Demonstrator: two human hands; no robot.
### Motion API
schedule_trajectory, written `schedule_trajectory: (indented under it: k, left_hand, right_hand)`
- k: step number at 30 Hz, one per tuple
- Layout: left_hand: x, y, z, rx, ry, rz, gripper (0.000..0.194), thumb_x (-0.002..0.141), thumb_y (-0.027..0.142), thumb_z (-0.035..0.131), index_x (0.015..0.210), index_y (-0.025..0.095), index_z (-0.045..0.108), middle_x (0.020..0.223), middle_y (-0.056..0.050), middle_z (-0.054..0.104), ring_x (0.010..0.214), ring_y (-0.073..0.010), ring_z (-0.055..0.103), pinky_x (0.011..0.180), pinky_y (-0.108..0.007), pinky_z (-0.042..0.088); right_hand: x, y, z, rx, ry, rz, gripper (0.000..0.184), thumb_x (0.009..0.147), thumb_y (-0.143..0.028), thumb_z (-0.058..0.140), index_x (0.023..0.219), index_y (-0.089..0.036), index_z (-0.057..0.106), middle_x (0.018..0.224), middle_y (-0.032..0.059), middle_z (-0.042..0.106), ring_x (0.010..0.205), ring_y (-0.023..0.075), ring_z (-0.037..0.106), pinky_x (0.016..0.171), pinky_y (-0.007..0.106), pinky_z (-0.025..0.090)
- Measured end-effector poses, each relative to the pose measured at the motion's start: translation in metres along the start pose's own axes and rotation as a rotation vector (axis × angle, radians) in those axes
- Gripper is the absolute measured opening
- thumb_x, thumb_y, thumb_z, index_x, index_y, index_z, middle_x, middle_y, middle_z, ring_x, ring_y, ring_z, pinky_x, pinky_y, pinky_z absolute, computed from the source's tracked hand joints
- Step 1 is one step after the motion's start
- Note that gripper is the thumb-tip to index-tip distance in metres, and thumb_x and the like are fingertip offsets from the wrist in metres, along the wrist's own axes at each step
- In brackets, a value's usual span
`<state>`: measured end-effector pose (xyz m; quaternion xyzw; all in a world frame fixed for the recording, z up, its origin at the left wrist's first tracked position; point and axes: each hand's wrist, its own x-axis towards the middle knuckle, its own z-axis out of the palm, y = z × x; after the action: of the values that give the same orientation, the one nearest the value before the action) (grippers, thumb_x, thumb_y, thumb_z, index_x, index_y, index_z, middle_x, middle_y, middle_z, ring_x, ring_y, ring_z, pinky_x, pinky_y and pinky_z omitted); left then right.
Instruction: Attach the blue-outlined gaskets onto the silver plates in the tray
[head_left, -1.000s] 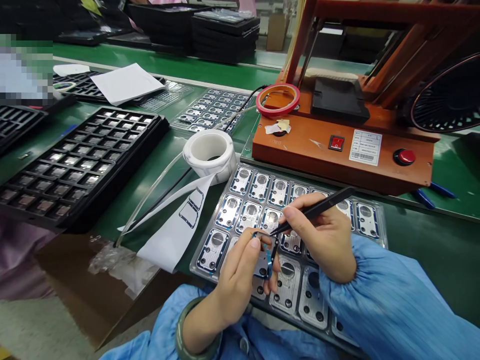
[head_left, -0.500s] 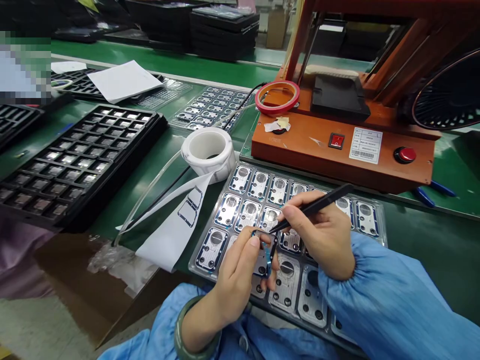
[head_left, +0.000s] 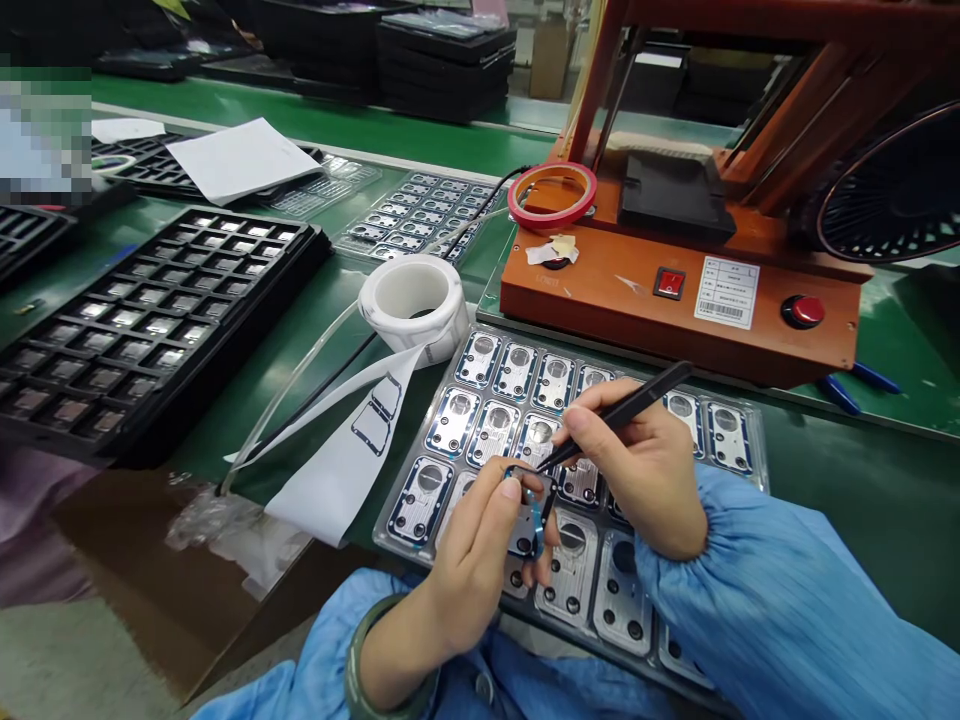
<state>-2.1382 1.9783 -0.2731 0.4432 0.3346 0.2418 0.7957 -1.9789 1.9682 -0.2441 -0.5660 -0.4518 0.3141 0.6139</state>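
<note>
Between the fingers and thumb of my left hand (head_left: 474, 545) is a small metal plate (head_left: 523, 535) with a dark frame and a blue film strip along one side. My right hand (head_left: 645, 465) grips black tweezers (head_left: 622, 412), their tips touching or close to the plate's upper edge. Beneath both hands lies a clear plastic tray (head_left: 384, 525) with rows of similar silvery plates, each with dark round holes and many with blue edges. My fingers hide part of the held plate and some tray pockets.
Left of the tray stands a white roll of adhesive labels (head_left: 412, 300), its strip hanging toward me. An orange machine (head_left: 600, 310) with a red tape roll (head_left: 553, 195) on it is behind the tray. A black parts tray (head_left: 150, 320) lies left; a fan (head_left: 892, 190) is far right.
The whole view has shifted slightly to the left. Both hands keep their grips, and the tweezer tips stay by the plate's upper edge.
</note>
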Motion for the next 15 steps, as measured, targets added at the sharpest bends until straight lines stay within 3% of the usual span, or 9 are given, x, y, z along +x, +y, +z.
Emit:
schedule_trajectory:
  k: [11, 15]
  left_hand:
    - [-0.0001, -0.0004, 0.0013, -0.016, 0.008, 0.016, 0.029, 0.096, 0.046, 0.037, 0.097, 0.02, 0.051, 0.072, -0.003, 0.061, 0.054, -0.0136, 0.056, 0.049, -0.024, 0.041]
    - [0.001, -0.0007, 0.0021, -0.038, 0.033, 0.021, 0.029, 0.095, 0.046, 0.04, 0.096, 0.02, 0.052, 0.071, -0.002, 0.062, 0.051, -0.0123, 0.056, 0.046, -0.023, 0.04]
  right_hand:
    - [-0.0012, 0.0064, -0.0013, -0.068, -0.035, -0.003, 0.014, 0.084, -0.03, 0.067, 0.08, -0.018, 0.061, 0.068, -0.0023, 0.064, 0.054, 0.0088, 0.063, 0.052, 0.018, 0.055]
    - [-0.003, 0.0082, -0.0027, -0.264, -0.003, -0.182, 0.009, 0.085, -0.027, 0.066, 0.081, -0.02, 0.062, 0.072, -0.0014, 0.065, 0.061, 0.0108, 0.063, 0.058, 0.023, 0.053]
